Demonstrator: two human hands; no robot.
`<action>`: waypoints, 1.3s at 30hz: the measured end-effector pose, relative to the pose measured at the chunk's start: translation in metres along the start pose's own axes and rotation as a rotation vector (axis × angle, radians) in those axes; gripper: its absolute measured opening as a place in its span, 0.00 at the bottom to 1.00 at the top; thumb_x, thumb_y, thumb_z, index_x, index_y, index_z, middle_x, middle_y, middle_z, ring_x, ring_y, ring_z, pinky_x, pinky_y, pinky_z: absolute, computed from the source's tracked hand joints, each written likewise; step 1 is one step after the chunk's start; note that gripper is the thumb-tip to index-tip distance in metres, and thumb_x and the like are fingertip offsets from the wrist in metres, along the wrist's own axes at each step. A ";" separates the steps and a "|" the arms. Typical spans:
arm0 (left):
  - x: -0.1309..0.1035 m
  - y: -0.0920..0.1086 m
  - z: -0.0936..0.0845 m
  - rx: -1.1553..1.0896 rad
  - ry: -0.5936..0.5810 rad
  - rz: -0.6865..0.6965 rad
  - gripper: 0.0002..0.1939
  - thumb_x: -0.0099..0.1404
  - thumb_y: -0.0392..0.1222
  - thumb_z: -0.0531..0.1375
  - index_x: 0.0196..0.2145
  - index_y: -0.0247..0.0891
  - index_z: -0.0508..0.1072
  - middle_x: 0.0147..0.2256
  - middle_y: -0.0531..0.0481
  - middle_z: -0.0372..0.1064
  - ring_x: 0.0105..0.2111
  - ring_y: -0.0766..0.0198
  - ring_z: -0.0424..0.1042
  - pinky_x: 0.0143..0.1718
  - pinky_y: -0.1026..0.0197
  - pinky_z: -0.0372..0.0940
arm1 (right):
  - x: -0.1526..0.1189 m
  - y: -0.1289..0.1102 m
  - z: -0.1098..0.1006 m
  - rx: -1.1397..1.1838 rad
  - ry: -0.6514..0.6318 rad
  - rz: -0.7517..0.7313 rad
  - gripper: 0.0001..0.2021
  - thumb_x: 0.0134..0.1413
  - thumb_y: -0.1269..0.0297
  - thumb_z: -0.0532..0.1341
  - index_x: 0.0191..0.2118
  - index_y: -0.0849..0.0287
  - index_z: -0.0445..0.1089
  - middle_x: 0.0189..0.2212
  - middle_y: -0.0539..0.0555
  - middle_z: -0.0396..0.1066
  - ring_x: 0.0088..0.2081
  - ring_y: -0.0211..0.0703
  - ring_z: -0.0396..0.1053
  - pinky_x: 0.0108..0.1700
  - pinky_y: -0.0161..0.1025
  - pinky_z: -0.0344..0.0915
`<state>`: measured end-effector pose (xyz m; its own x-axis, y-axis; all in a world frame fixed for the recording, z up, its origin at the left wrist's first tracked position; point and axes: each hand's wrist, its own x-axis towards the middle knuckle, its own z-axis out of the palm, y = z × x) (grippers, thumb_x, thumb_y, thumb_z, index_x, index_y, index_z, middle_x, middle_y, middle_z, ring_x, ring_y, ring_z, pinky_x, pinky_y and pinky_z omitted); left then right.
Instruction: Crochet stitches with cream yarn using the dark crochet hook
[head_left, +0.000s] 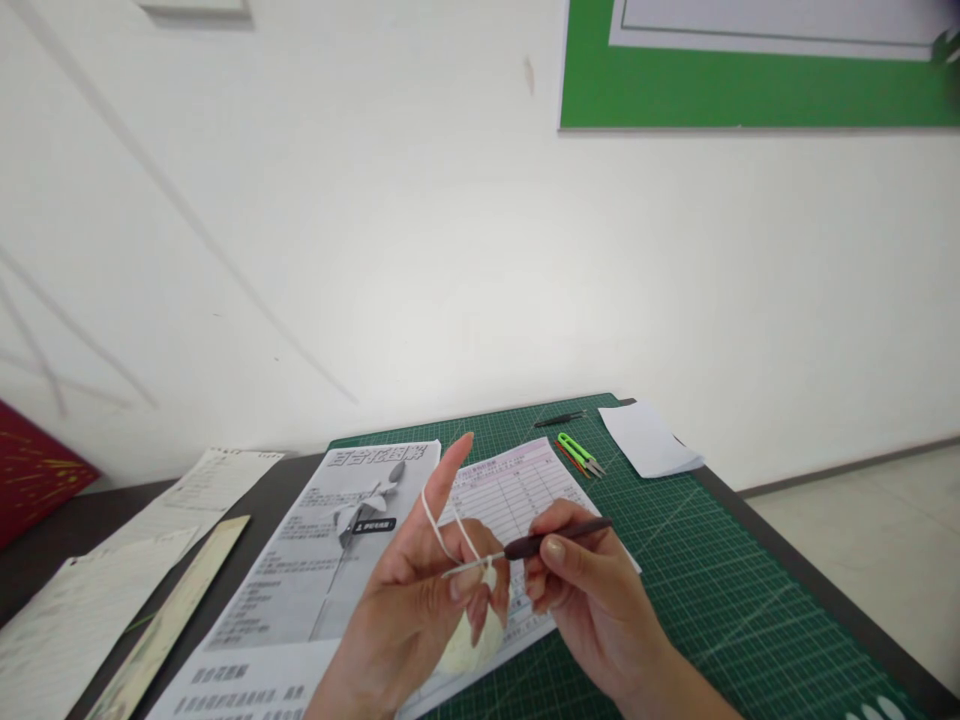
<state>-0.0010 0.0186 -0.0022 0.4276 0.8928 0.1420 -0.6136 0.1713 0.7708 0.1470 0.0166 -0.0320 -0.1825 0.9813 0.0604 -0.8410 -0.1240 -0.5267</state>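
My right hand [581, 580] is closed round the dark brown handle of a crochet hook [525, 546], whose thin metal shaft points left. White yarn [466, 535] runs round the raised index finger of my left hand [420, 590] and down to the hook. Thumb and fingers of that left hand pinch a small piece of white crochet work [489, 576] at the shaft. Below the left hand a pale yellow-white ball of yarn [474, 645] rests on the papers, partly hidden by the fingers.
A printed pattern sheet [262, 590] and a ruled form [517, 490] lie on the green cutting mat [720, 590]. Green thread snips [577, 450], dark tweezers [559, 420] and white paper [649, 440] sit farther back. Left are handwritten sheets [217, 480] and a pale strip [180, 610]. A wall stands behind.
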 end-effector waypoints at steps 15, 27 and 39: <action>-0.004 0.000 0.004 0.235 -0.034 0.163 0.35 0.63 0.36 0.60 0.62 0.62 0.52 0.24 0.54 0.72 0.26 0.63 0.68 0.28 0.63 0.62 | -0.004 -0.003 0.008 -0.082 0.009 -0.124 0.07 0.49 0.63 0.68 0.27 0.61 0.72 0.18 0.51 0.77 0.18 0.33 0.74 0.21 0.24 0.69; -0.007 0.000 0.007 0.406 0.083 0.220 0.34 0.64 0.33 0.59 0.60 0.67 0.56 0.28 0.54 0.71 0.28 0.65 0.68 0.30 0.63 0.64 | -0.007 -0.004 0.002 -0.271 0.078 -0.243 0.05 0.51 0.63 0.67 0.29 0.58 0.73 0.19 0.50 0.77 0.20 0.35 0.74 0.24 0.28 0.70; -0.001 -0.006 0.013 0.421 0.215 0.230 0.45 0.65 0.35 0.58 0.64 0.66 0.33 0.28 0.56 0.72 0.27 0.63 0.69 0.33 0.58 0.65 | -0.020 0.004 0.003 -0.763 0.140 -0.792 0.05 0.52 0.70 0.63 0.34 0.55 0.76 0.25 0.52 0.79 0.26 0.42 0.76 0.29 0.36 0.72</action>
<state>0.0107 0.0108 0.0009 0.1400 0.9607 0.2399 -0.3369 -0.1816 0.9239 0.1456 -0.0036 -0.0330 0.3678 0.7569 0.5402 -0.1509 0.6218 -0.7685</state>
